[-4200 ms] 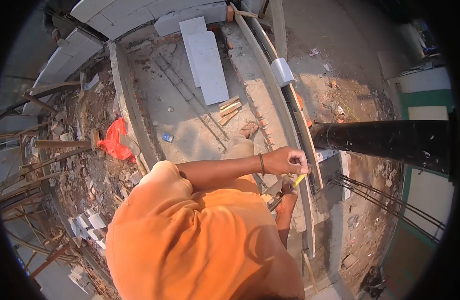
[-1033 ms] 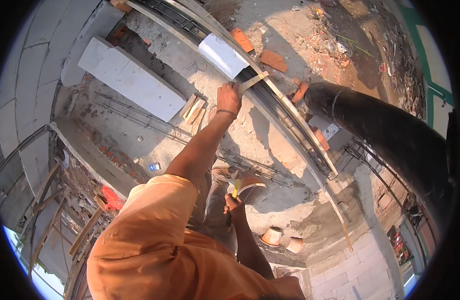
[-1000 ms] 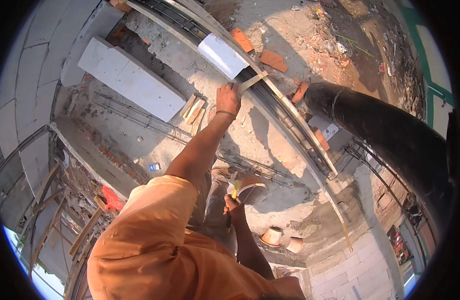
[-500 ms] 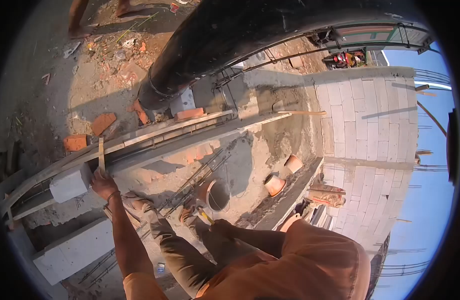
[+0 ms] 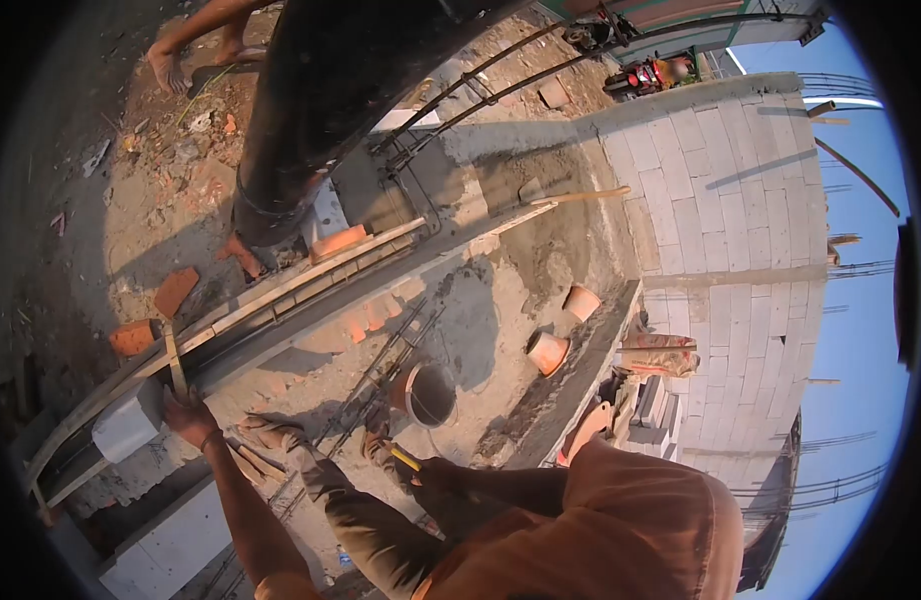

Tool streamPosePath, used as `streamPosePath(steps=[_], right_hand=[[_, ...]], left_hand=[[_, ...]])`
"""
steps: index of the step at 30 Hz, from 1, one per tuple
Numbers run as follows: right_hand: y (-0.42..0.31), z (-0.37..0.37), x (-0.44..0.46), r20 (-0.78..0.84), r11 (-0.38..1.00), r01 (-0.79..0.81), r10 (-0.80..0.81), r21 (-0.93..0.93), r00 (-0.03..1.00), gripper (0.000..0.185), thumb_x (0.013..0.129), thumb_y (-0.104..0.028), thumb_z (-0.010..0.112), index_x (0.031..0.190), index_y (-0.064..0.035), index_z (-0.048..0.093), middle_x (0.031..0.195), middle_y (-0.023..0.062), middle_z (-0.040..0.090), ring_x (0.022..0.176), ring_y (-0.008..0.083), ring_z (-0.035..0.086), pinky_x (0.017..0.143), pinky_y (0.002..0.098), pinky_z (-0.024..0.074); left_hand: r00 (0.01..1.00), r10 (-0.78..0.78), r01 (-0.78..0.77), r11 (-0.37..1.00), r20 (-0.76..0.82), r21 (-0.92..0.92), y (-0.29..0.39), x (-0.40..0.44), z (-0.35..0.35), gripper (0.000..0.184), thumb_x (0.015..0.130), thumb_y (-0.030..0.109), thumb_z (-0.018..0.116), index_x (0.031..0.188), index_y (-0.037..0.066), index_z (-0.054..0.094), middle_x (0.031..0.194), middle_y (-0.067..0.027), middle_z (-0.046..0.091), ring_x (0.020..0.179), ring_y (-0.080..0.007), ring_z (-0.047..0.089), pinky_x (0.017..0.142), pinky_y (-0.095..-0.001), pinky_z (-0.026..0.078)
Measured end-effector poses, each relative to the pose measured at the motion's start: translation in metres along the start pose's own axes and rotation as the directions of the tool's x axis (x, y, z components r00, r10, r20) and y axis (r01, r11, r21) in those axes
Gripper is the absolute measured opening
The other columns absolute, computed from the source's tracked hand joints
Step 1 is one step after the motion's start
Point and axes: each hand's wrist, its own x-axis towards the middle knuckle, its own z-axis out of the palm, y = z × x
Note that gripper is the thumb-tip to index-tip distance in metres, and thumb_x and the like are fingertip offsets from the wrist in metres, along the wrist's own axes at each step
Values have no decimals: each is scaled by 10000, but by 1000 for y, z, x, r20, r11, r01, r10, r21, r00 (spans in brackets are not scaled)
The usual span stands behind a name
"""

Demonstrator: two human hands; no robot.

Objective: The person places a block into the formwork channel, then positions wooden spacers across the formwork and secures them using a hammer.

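My left hand (image 5: 191, 418) is closed on the near end of a short wooden strip (image 5: 174, 358), which lies across the long formwork boards (image 5: 281, 292). Just beside that hand is a pale lightweight block (image 5: 129, 420). My right hand (image 5: 441, 474), held low in front of my legs, is wrapped round a tool with a yellow handle (image 5: 406, 458); the rest of the tool cannot be made out. A larger pale block (image 5: 171, 540) lies below my left forearm.
A bucket (image 5: 428, 394) stands ahead of my feet, near thin steel bars (image 5: 376, 365). Two orange pots (image 5: 548, 352) lie farther right. A thick black pipe (image 5: 301, 130) crosses overhead. A block wall (image 5: 721, 190) rises at right. Another person's bare feet (image 5: 168, 70) show at top left.
The whole view has shifted and turned slightly. My left hand stays at the strip's end, and my right hand keeps the yellow-handled tool, now at a different tilt. The other person's feet have shifted.
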Motion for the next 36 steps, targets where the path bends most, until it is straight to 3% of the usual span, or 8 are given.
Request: streamPosePath(steps=[6,12,15,18,20,23,29,36], right_hand=[[10,-12,-7,61,869,255,-253,-425,965,398,909,-397,550,835,-32,691,768,179,669,746,345,667,670,441,518],[13,-22,-10,115,840,290,-267,-459,957,393,953,-373,487,848,-45,676,778,170,665,768,341,660,688,464,521],[10,-22,-7,93,833,315,-308,-455,947,370,900,-369,568,862,-21,689,761,168,673,749,333,667,651,434,510],[-19,-36,-19,0,965,-216,219,148,976,331,877,-333,622,896,-9,681,751,164,670,727,279,665,636,389,494],[-31,-40,-25,-2,951,-152,159,268,987,237,884,-242,635,937,-12,660,703,70,621,664,145,598,620,330,459],[-40,-50,-24,210,831,-331,263,447,942,211,878,-230,638,927,-25,644,664,-38,516,581,58,461,534,254,375],[-55,-65,-32,244,864,-352,277,361,929,249,864,-261,648,973,-37,654,651,-39,516,563,70,466,525,259,380],[-37,-65,-32,203,826,-381,324,416,924,166,869,-191,641,925,-35,636,619,-20,511,500,81,462,487,254,377]], left_hand=[[999,-28,24,997,-45,-68,0,-17,-12,492,753,183,766,1159,-16,570,1091,-239,583,999,-429,546,850,-490,461],[1000,24,-23,999,-15,48,-29,-20,2,339,747,94,734,1060,10,634,1071,-219,595,949,-391,562,797,-473,475],[999,10,-11,1000,-33,-24,-27,-17,1,296,740,80,728,1021,24,656,1060,-199,602,928,-385,564,786,-475,476],[1000,-21,22,1000,15,-13,-19,-19,-6,305,744,103,724,1027,16,651,1055,-181,598,936,-394,543,795,-474,468],[997,-71,71,996,-3,-46,-8,-17,-17,279,733,104,712,988,14,645,1050,-188,589,952,-399,528,830,-463,452],[994,-42,33,995,-98,-92,-16,-19,-11,300,704,113,716,973,19,623,1067,-179,579,969,-389,526,832,-456,457],[979,-155,119,962,-130,-247,-19,-36,-24,564,695,130,788,1194,55,535,1165,-187,539,1084,-383,507,934,-431,443],[973,-212,187,955,-87,-232,-21,-44,-24,515,717,188,798,1158,53,570,1148,-195,539,1083,-383,505,928,-423,444]])
